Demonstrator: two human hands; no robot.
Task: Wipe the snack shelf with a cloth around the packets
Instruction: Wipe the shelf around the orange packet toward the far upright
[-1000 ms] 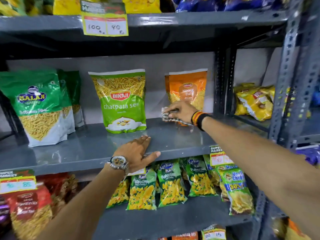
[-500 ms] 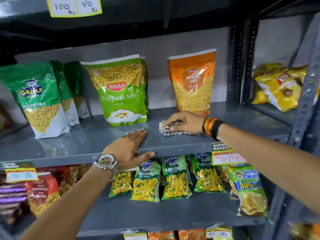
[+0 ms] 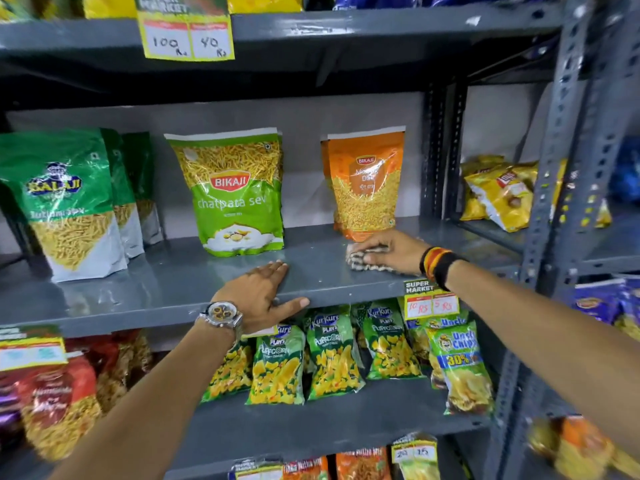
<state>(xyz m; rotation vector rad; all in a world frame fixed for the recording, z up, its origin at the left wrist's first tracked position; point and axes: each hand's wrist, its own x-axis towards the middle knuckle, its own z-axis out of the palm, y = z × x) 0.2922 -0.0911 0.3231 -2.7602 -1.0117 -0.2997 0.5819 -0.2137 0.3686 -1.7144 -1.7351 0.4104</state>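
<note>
My right hand (image 3: 391, 249) presses a crumpled patterned cloth (image 3: 363, 262) flat on the grey snack shelf (image 3: 166, 292), just in front of the orange Bikaji packet (image 3: 365, 181). My left hand (image 3: 259, 296) lies flat on the shelf's front edge, fingers spread and thumb over the lip, holding nothing. The green Bikaji chatpata sev packet (image 3: 232, 192) stands upright behind the left hand. Green Balaji packets (image 3: 65, 202) stand in a row at the far left of the same shelf.
A perforated upright post (image 3: 571, 150) bounds the shelf on the right, with yellow chip bags (image 3: 502, 192) beyond it. Price tags (image 3: 431, 299) hang from the shelf lip. Kurkure puffcorn packets (image 3: 329, 351) fill the shelf below. Another shelf (image 3: 346, 26) sits overhead.
My right hand has slid the cloth rightward along the shelf, from the gap between the two Bikaji packets to directly before the orange one. My left hand has stayed planted.
</note>
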